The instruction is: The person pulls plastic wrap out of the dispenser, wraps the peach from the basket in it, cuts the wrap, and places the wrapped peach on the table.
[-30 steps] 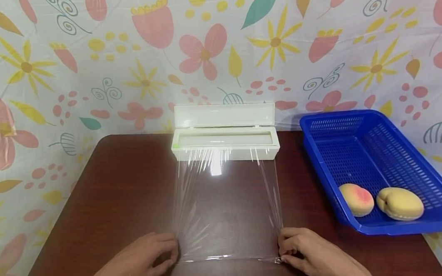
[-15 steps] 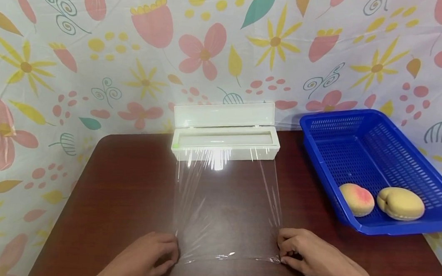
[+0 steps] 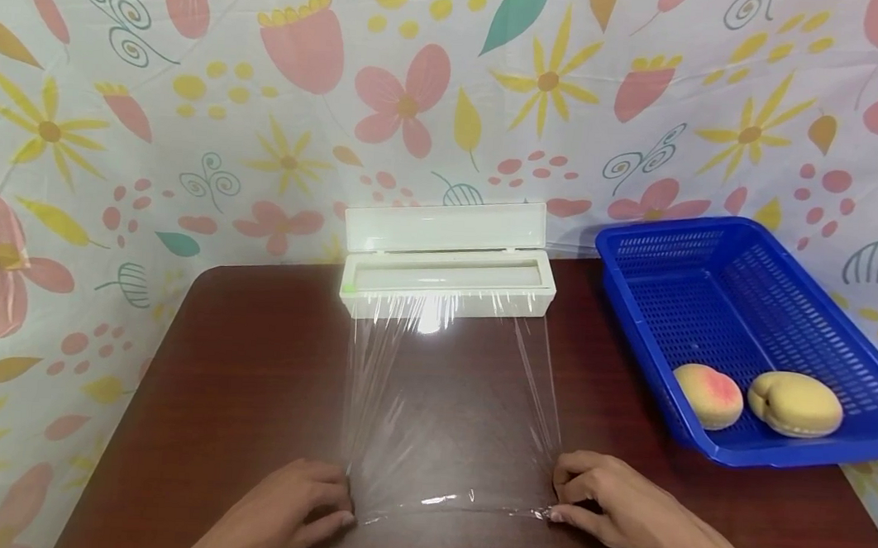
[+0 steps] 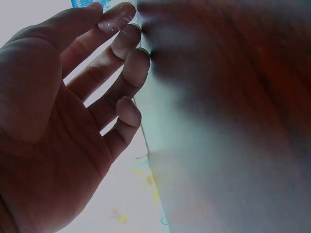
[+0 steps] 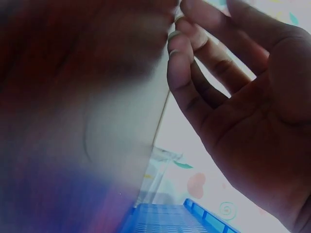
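A sheet of clear cling film (image 3: 446,423) stretches over the table from a white cling film dispenser (image 3: 448,306), whose lid stands up at the back. At the sheet's near left corner my left hand (image 3: 285,506) holds the film with bent fingers against the tabletop. In the left wrist view, shiny film clings to the index fingertip of that left hand (image 4: 63,111). My right hand (image 3: 628,511) grips the near right corner, its thumb on the bunched edge. The right wrist view shows the bent fingers of the right hand (image 5: 252,107) touching the table; the film is hard to see there.
A blue plastic basket (image 3: 639,351) stands on the right of the dark brown table (image 3: 241,363). Inside it lie a peach (image 3: 710,396) with a red blush and a yellow fruit-shaped item (image 3: 796,404). A flower-patterned curtain (image 3: 433,100) hangs close behind and at the sides.
Both thumbs have shifted slightly at the film's corners, the left one closer to its fingers. The film's near edge has crumpled a little. Dispenser and basket stay in place.
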A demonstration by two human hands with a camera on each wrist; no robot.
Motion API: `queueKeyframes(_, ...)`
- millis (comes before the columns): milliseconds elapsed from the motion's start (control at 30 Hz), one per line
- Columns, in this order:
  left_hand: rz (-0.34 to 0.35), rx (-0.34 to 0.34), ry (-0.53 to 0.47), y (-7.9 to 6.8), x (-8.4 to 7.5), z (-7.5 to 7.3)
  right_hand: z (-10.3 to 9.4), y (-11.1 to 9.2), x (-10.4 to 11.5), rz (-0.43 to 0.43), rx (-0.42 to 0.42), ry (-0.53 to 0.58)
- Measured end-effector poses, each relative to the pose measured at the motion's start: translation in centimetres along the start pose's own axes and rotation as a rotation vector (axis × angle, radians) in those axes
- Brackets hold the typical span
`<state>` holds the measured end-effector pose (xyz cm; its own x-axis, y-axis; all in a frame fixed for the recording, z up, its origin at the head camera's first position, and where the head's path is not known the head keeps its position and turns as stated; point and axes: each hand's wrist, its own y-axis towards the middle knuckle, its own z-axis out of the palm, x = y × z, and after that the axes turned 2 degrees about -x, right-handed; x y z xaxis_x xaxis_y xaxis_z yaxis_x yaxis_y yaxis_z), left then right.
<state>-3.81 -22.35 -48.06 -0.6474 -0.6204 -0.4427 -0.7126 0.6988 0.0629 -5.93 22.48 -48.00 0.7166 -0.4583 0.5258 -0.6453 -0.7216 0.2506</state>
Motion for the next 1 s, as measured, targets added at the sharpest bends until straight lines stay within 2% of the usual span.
queueKeyframes(467,0.015,-0.043,0.023,-0.27,0.31,0.50,0.74,0.03,0.16,0.047,0.021,-0.042)
queueKeyframes(833,-0.008,-0.071,0.032,-0.48,0.32,0.82,0.82,-0.22,0.26,0.062,0.024,-0.050)
queueKeyframes(1000,-0.060,-0.011,0.063,-0.55,0.50,1.01,0.79,-0.29,0.28,0.066,0.027,-0.047)
